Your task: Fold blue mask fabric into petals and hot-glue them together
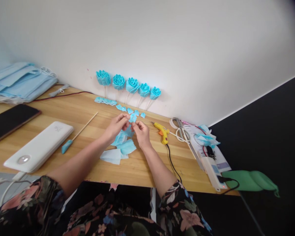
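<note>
Between my left hand (pixel 120 124) and my right hand (pixel 140 131) is a small blue fabric petal (pixel 133 117), pinched by the fingertips of both. Cut pieces of blue mask fabric (pixel 126 147) lie on the table just below my hands. Past my fingers, several small folded petals (pixel 143 115) sit in a loose row, with a strip of overlapping folded pieces (pixel 105 101) to their left. Several finished blue roses (pixel 132 85) on thin sticks lean against the wall. A stick with a blue bud tip (pixel 67 146) lies left of my left forearm.
On the right are a yellow glue gun (pixel 162 131) with its black cord, scissors (pixel 182 131), papers, a power strip (pixel 212 172) and a green pouch (pixel 250 181). To the left are a white power bank (pixel 41 144), a phone (pixel 11 121) and stacked blue masks (pixel 19 80).
</note>
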The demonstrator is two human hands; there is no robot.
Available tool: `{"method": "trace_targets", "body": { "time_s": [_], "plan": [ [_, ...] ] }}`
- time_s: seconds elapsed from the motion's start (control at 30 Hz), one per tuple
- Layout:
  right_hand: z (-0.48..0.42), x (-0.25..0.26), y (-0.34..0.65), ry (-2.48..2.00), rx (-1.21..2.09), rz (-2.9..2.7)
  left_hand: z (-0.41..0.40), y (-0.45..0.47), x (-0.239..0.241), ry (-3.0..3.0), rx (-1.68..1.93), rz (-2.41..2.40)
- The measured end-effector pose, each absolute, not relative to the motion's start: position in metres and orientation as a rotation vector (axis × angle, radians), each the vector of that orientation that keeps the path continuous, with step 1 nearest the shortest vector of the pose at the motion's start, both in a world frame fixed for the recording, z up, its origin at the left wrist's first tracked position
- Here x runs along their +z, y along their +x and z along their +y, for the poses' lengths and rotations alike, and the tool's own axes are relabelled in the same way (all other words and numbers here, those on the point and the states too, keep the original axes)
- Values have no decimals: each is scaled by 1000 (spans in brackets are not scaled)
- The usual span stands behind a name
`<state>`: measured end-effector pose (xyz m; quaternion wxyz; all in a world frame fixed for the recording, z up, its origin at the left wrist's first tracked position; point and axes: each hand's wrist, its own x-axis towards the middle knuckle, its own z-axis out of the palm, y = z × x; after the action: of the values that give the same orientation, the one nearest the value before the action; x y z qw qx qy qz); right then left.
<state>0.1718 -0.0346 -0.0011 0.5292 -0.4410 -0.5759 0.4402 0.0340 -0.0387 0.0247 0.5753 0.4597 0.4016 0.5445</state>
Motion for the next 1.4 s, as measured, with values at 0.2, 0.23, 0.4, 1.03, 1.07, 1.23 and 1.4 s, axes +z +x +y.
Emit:
{"method": "trace_targets", "body": {
  "time_s": [0.2, 0.23, 0.4, 1.03, 1.07, 1.23, 1.4],
  "plan": [
    [-37, -1, 172, -1095, 1008, -1434, -36, 27, 27, 1053, 1338, 991],
    [-38, -1, 171, -1099, 1006, -1437, -35, 26, 27, 1060, 1347, 995],
    [-37, -2, 172, -1074, 1019, -1428, -36, 26, 28, 1080, 1292, 993],
    [-37, -3, 171, -1078, 1037, -1466, -36, 31, 23, 1009, 1343, 962],
    [-37, -2, 171, -1075, 1035, -1456, -36, 31, 22, 1006, 1325, 962],
    [-36, -2, 171, -1084, 1009, -1415, -33, 30, 20, 951, 1281, 874],
    [-33, -4, 172, -1082, 1003, -1351, -33, 28, 20, 955, 1265, 888]
  ]
}}
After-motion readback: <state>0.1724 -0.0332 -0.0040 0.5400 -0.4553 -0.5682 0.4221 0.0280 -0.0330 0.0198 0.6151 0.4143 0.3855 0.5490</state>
